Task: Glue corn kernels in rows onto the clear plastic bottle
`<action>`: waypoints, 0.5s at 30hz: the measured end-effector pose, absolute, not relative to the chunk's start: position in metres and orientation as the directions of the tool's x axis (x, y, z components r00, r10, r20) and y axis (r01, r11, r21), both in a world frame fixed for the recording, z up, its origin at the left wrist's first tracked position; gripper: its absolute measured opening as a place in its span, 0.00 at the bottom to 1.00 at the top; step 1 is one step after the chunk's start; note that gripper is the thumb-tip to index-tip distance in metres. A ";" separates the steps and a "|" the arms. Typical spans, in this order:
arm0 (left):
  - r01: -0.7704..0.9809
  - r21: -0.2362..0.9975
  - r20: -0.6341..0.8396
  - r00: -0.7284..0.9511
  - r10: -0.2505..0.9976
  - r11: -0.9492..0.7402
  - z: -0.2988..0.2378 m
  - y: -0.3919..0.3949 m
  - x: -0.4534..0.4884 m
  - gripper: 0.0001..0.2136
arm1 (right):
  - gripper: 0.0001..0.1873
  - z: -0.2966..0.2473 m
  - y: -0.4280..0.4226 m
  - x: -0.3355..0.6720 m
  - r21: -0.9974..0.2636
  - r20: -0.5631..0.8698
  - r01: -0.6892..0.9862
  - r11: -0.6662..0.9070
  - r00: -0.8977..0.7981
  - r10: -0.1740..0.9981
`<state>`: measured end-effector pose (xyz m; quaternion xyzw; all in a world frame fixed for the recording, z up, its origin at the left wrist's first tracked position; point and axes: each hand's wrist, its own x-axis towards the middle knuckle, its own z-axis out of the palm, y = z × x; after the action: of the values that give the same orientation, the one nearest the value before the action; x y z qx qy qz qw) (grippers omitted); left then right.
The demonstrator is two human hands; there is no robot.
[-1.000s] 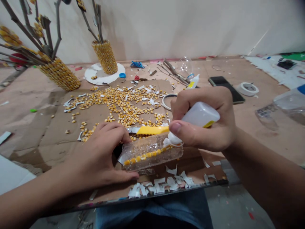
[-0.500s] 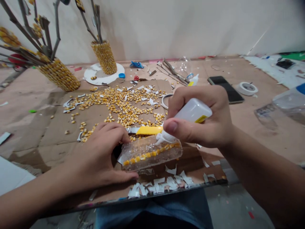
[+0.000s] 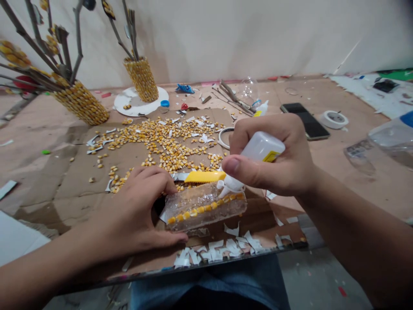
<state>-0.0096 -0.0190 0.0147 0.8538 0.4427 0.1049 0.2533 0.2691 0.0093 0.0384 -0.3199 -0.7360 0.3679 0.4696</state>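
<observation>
A clear plastic cylinder (image 3: 206, 211) lies on its side, with one row of corn kernels (image 3: 200, 210) stuck along it. My left hand (image 3: 145, 206) grips its left end between thumb and fingers. In my right hand (image 3: 274, 159) is a white glue bottle (image 3: 263, 146), tipped nozzle-down. Its nozzle is at the cylinder's surface, just above the kernel row near the right end; whether it touches I cannot tell. Right behind the cylinder lies a yellow utility knife (image 3: 204, 176), its handle partly hidden by the bottle. Loose corn kernels (image 3: 174, 150) spread over the cardboard beyond.
Two kernel-covered pots with twigs stand at the back left, one (image 3: 82, 103) tilted, the other (image 3: 142, 79) on a white disc (image 3: 121, 103). A phone (image 3: 305, 120), a tape roll (image 3: 334, 119) and a clear bottle (image 3: 392, 135) lie right. Paper scraps (image 3: 216, 249) line the front edge.
My right hand has shifted the glue bottle slightly, its nozzle moving right and down along the kernel row. The left hand and the cylinder stay in place.
</observation>
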 end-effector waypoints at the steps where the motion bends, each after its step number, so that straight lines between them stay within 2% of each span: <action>1: 0.704 0.524 -0.046 0.586 0.809 -0.480 0.015 -0.019 -0.010 0.25 | 0.26 0.037 0.009 0.269 -0.844 0.465 0.094 0.528 -0.361 0.808; 5: 0.709 0.516 -0.052 0.586 0.809 -0.480 0.015 -0.019 -0.010 0.25 | 0.25 0.034 0.008 0.268 -0.836 0.478 0.049 0.546 -0.422 0.770; 9: 0.710 0.513 -0.048 0.584 0.810 -0.482 0.015 -0.019 -0.009 0.25 | 0.27 0.037 0.012 0.272 -0.777 0.509 0.124 0.618 -0.454 0.731; 15: 0.711 0.504 -0.038 0.585 0.810 -0.490 0.014 -0.019 -0.010 0.25 | 0.29 0.048 0.013 0.278 -0.816 0.297 0.270 0.512 -0.563 0.771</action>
<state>-0.0098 -0.0187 0.0144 0.8569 0.4438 0.1026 0.2412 0.2779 0.0128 0.0484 -0.3248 -0.8016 0.3724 0.3364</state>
